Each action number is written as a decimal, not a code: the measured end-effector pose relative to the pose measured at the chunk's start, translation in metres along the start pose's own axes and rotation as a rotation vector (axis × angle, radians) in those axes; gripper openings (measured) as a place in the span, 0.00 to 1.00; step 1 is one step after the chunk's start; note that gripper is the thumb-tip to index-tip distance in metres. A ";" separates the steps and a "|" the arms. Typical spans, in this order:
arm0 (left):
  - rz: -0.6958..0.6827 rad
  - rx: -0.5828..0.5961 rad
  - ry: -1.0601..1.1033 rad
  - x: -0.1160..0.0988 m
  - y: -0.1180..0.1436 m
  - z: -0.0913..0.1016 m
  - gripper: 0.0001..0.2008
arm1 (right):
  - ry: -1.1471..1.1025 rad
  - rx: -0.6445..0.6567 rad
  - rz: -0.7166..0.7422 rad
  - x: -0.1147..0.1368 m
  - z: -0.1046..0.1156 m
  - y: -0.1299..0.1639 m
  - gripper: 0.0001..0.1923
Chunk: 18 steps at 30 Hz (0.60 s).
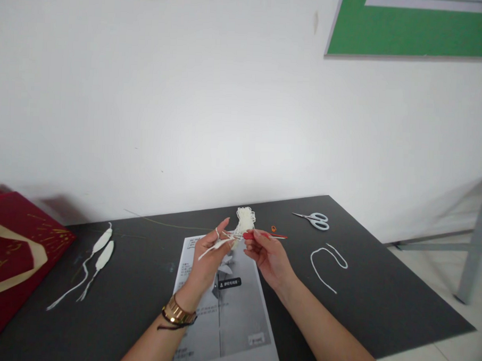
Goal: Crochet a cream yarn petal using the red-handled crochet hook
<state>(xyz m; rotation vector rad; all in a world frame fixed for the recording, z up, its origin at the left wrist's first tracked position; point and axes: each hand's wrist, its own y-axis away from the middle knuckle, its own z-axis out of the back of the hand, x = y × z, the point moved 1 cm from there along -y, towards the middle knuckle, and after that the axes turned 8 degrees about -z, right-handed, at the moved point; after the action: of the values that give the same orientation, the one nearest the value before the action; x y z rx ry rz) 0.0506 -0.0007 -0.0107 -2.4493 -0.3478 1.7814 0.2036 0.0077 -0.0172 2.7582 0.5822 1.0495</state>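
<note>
Crochet hook [267, 235] lies level in your right hand [266, 254], pinched at its red grip, tip pointing left toward the cream yarn [245, 220] that your left hand [210, 256] holds looped over raised fingers, just beside it above the printed sheet [227, 307].

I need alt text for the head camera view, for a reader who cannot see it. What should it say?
Two bare hands work white yarn above a dark table: the left hand holds the yarn looped over its fingers, the right hand holds a red crochet hook. A printed sheet lies beneath them, with scissors, a loose cord and two white leaf-shaped pieces nearby.
</note>
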 end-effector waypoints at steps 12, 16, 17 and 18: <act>0.058 -0.121 0.084 0.004 0.006 -0.008 0.35 | 0.760 -0.036 0.629 -0.009 0.001 0.008 0.07; 0.244 -0.104 0.308 0.003 0.002 -0.006 0.37 | 1.157 0.192 0.890 -0.009 0.004 0.015 0.19; 0.276 -0.088 0.350 0.001 0.001 -0.005 0.36 | 1.175 0.205 0.906 -0.008 0.005 0.015 0.20; 0.298 -0.069 0.383 0.000 -0.001 -0.004 0.34 | 1.164 0.202 0.904 -0.006 0.004 0.016 0.20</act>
<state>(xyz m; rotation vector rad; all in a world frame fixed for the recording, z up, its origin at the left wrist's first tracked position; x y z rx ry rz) 0.0544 0.0001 -0.0090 -2.9391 -0.0105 1.3508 0.2072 -0.0089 -0.0200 2.2209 -0.6458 2.9010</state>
